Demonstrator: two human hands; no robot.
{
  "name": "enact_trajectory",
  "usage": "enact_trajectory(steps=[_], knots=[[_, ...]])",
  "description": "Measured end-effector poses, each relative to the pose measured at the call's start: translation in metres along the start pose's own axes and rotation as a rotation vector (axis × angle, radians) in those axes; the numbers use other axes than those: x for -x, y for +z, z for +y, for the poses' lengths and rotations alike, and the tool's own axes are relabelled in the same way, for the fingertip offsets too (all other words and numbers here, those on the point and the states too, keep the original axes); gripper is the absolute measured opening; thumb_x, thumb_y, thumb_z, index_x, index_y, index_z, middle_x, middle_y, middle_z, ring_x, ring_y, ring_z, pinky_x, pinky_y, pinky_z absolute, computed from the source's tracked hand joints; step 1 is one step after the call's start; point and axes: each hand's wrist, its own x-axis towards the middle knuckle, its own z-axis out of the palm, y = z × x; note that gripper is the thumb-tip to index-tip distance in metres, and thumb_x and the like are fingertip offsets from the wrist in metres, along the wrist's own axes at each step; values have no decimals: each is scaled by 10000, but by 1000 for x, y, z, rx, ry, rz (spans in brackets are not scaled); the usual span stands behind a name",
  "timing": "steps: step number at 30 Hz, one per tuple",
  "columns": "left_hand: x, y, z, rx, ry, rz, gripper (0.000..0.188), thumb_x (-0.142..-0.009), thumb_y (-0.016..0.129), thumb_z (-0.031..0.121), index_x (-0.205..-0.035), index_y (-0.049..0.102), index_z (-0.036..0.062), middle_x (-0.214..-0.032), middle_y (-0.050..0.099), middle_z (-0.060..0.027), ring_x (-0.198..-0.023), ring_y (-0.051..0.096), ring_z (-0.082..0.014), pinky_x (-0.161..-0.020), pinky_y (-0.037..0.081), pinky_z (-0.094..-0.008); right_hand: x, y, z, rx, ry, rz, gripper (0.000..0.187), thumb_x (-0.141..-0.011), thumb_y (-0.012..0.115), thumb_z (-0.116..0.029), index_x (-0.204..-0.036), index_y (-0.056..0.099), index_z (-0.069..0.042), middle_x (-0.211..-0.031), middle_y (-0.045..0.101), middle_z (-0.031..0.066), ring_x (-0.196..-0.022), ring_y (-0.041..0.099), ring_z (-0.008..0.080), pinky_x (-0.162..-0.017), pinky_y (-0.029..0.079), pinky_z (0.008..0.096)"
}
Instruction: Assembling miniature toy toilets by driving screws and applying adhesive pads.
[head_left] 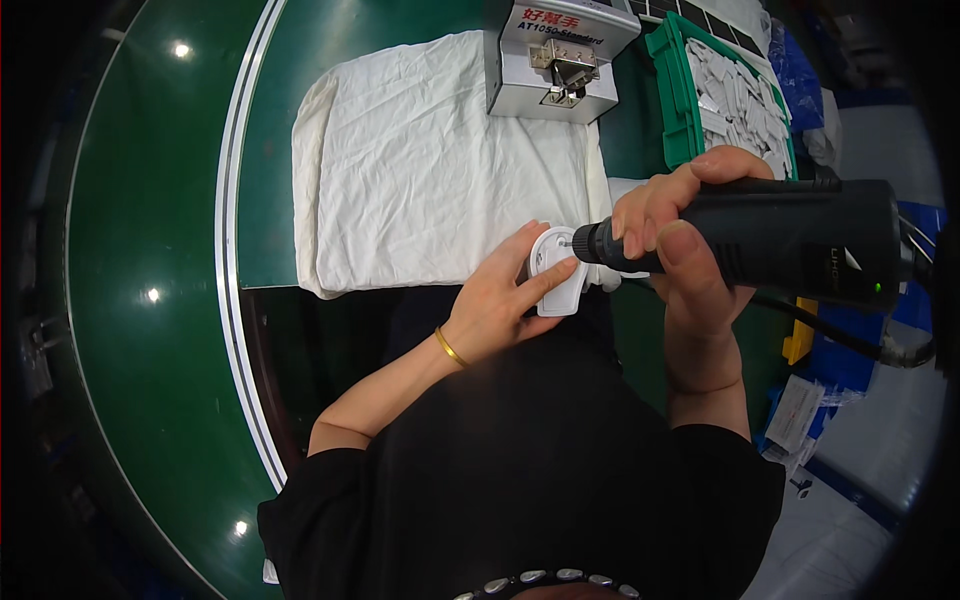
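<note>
A small white plastic housing (557, 296) with a rounded end is gripped in my left hand (497, 300), just off the front edge of the cloth. The thumb lies across its open face. My right hand (680, 215) is wrapped round a black electric screwdriver (790, 235), held nearly level. Its tip points left into the rounded end of the housing, close to my left thumb. Whether the bit sits on a screw is too small to tell.
A folded white cloth (400, 170) covers the green table (265, 210). At its back stands a grey screw feeder machine (562, 60). A green crate (680, 105) of white plastic parts is at the back right. A black cable (830, 318) hangs below the screwdriver.
</note>
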Motion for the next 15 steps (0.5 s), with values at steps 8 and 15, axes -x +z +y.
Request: enact_trajectory(steps=[8,15], knots=[[2,1,-1,-13,-1,20,715,-634,831,139,-1306,591,175,-1350,489,-246,-1227,518,-416,-982,484,-426,6,12,0,-180,11,94,430,-840,692,-89,-1147,393,-55,-763,568,50,-681,558,122,-705,473,303],[1,2,-3,-8,-4,28,674,-653,821,146,-1290,605,172,-1351,493,-239,-1239,514,-421,-983,487,-435,7,16,2,-215,32,101,401,-844,667,-54,-1117,375,-81,-781,557,62,-697,576,143,-724,491,322]])
